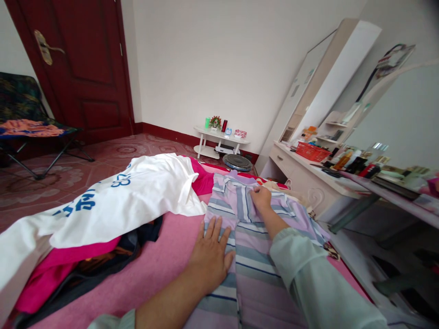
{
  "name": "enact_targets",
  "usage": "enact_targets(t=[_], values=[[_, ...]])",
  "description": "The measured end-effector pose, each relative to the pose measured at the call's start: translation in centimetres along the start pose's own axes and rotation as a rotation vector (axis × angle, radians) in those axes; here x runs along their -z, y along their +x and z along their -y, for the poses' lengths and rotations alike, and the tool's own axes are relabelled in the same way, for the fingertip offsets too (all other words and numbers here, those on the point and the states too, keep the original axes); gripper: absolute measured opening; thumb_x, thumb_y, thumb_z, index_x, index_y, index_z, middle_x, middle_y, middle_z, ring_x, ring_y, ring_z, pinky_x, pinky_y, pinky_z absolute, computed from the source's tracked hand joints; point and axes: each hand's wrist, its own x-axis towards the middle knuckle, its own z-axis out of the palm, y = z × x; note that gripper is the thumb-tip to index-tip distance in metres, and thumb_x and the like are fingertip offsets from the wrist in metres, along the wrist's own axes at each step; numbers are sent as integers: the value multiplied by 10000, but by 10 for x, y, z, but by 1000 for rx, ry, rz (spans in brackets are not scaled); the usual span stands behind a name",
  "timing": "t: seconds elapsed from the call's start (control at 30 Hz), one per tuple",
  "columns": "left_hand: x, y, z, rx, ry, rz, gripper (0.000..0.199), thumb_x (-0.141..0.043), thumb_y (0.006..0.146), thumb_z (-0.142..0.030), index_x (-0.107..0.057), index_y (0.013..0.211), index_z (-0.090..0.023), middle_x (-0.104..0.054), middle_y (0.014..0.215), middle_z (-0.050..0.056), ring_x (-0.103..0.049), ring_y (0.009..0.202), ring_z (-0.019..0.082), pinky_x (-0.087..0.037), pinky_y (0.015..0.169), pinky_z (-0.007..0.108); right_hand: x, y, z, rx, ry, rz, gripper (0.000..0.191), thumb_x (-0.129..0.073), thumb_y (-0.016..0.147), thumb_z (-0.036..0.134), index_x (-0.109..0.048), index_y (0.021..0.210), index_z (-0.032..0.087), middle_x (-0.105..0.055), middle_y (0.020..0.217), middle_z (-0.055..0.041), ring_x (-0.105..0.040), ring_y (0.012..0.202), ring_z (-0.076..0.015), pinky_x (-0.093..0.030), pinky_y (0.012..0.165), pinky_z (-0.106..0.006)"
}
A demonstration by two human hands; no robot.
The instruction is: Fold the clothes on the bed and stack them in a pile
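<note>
While both hands touch it, striped garment [260, 269]: spread over a pink cover [171, 251], running from the near edge of the view up past the right hand; lilac, grey-blue and white bands, dark thin lines.
Left hand [210, 258]: palm down on the garment's left part, fingers extended and slightly spread; grip wide, nothing held.
Right hand [262, 200]: farther forward, at the upper part of the garment; fingers curled, a bit of the striped fabric pinched at the fingertips; grip narrow.
Sleeves: pale grey-green, on both arms.
White top [147, 183]: left of the striped garment, blue lettering, lying over magenta cloth [85, 251] and a dark garment [151, 230].
Dressing table [308, 178]: right side; red basket [312, 151] and bottles on top.
White stand [222, 134]: against far wall; green cup [207, 122], potted plant and red cylinder on it.
Round dark object [237, 162]: near the stand, to its right.
Folding chair [20, 98]: far left, orange cloth [30, 128] on seat, beside red door [91, 68].
</note>
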Motion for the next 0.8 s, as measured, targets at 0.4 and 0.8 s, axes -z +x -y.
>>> enact_targets(t=[0.4,0.8], values=[[-4,2,2,5,-23,-13,616,-273,903,-543,-349,1419,-217,-196,1522,114,-103,1405,305,-62,1124,538,-57,-19,38,275,5,304,274,-502,603,81,-682,773,198,-581,1103,-47,-560,990,-193,-413,945,-353],[-1,2,1,24,-22,25,624,-267,901,-548,-329,1428,-220,-166,1529,109,-70,1409,303,-60,1123,543,-81,-11,38,155,-3,218,227,-515,608,122,-649,781,182,-658,996,-65,-511,1110,-241,-349,1009,-358]])
